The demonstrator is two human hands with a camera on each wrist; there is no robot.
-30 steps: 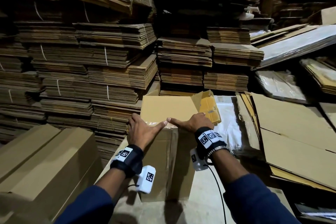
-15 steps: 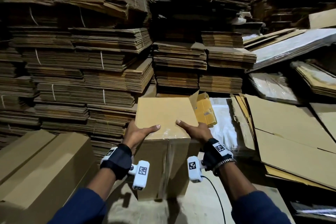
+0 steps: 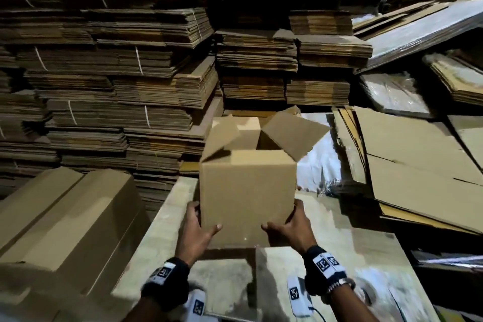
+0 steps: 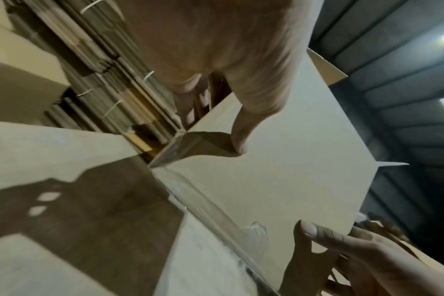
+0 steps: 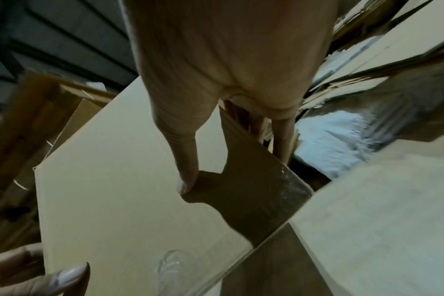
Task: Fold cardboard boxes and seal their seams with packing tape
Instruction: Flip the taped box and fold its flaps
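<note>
The cardboard box (image 3: 247, 191) sits upright between both hands, top flaps open. The left hand (image 3: 194, 232) and right hand (image 3: 294, 230) clamp its lower corners, thumbs on the near face. Bare desk (image 3: 339, 256) lies right of the right hand; a long carton (image 3: 70, 217) crowds the left.

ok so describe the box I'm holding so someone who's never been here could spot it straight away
In front of the wall of strapped flat cardboard stacks lies a pale table. Over it, the cardboard box sits between the left hand and right hand. Unlike the flattened boxes around, it stands erected, top flaps open.
</note>
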